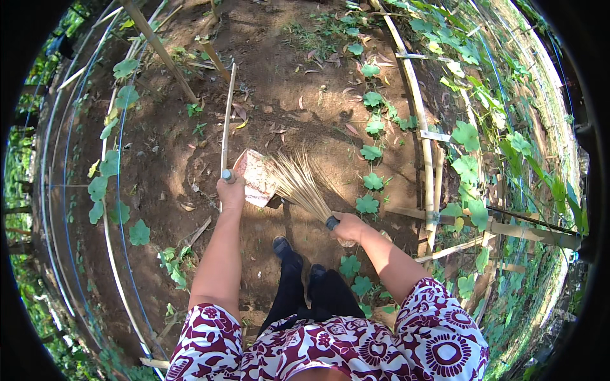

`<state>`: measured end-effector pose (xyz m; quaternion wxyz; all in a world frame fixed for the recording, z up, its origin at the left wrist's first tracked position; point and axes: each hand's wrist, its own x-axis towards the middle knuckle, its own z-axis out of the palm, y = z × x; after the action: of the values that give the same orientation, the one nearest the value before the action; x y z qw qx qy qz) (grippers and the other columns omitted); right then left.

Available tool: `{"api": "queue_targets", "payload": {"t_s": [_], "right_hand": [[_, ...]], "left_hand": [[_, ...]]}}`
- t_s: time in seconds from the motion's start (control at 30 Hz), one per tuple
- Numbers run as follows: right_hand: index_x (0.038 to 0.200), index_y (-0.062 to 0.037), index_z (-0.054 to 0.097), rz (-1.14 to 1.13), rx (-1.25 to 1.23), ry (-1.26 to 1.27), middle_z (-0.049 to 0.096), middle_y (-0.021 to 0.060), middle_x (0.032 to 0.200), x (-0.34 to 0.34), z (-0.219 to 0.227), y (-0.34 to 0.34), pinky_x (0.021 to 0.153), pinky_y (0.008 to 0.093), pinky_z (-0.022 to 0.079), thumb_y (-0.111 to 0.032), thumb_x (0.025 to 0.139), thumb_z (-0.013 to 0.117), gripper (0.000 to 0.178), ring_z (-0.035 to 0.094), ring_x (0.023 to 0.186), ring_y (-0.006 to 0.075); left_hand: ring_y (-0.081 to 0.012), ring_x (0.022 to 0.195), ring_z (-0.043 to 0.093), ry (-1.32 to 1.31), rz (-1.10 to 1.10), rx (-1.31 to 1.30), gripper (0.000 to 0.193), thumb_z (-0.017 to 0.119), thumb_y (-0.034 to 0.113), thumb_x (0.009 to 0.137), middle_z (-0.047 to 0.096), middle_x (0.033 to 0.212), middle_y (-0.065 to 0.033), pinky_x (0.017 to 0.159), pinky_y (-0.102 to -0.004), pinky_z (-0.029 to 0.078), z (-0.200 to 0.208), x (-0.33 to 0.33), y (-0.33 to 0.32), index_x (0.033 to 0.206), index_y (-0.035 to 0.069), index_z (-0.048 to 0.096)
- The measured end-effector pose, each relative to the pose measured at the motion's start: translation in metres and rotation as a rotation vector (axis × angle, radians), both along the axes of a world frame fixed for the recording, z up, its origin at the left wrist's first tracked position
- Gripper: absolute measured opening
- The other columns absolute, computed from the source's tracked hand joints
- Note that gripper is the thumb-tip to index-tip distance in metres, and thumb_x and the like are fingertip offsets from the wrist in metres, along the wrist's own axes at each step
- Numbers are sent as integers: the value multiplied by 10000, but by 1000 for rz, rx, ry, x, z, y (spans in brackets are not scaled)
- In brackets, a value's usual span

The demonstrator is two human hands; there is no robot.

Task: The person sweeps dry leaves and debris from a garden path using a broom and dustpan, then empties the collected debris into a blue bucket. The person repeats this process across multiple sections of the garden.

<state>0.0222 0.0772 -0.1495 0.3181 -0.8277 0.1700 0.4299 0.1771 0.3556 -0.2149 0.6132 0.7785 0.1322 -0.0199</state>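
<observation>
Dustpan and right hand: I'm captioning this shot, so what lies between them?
In the head view, the fanned-out broom spans the stretch from the right hand to the dustpan.

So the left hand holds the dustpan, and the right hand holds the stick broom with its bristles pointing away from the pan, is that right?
Not quite: the head view shows the bristles of the stick broom fanning out toward the dustpan. The left hand does hold the pan and the right hand the broom.
</observation>
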Motion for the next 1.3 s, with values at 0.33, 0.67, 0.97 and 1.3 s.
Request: {"api": "queue_targets", "payload": {"t_s": [0.33, 0.67, 0.97, 1.3], "right_hand": [[1180, -112, 555, -187, 70, -228, 650, 107, 955, 100, 46, -125, 788, 295, 454, -184, 626, 694, 576, 603, 859, 188], [1183, -114, 525, 169, -59, 98, 617, 174, 1021, 75, -16, -28, 830, 375, 470, -213, 681, 613, 520, 597, 949, 315], [1285, -179, 466, -310, 28, -52, 628, 143, 995, -17, 44, -149, 792, 323, 464, -211, 628, 698, 698, 606, 883, 255], [1092, -62, 564, -769, 147, -71, 625, 101, 917, 15, -64, -103, 745, 325, 456, -148, 649, 693, 470, 589, 819, 213]], "left_hand": [[-39, 540, 394, 59, 65, -116, 174, 548, -37, 690, 438, 573, 61, 495, -215, 307, -1, 8, -19, 577, 70, 471], [-60, 563, 417, 68, 81, -44, 166, 492, -70, 676, 458, 581, 28, 517, -213, 327, -10, 13, -19, 579, 59, 452], [-73, 505, 417, 39, 81, -135, 174, 486, -73, 685, 464, 582, 11, 463, -223, 337, -17, 18, -14, 608, 73, 432], [-67, 540, 424, 113, 73, -95, 234, 518, -76, 680, 432, 585, 28, 505, -217, 340, 5, 19, -29, 602, 100, 386]]}}
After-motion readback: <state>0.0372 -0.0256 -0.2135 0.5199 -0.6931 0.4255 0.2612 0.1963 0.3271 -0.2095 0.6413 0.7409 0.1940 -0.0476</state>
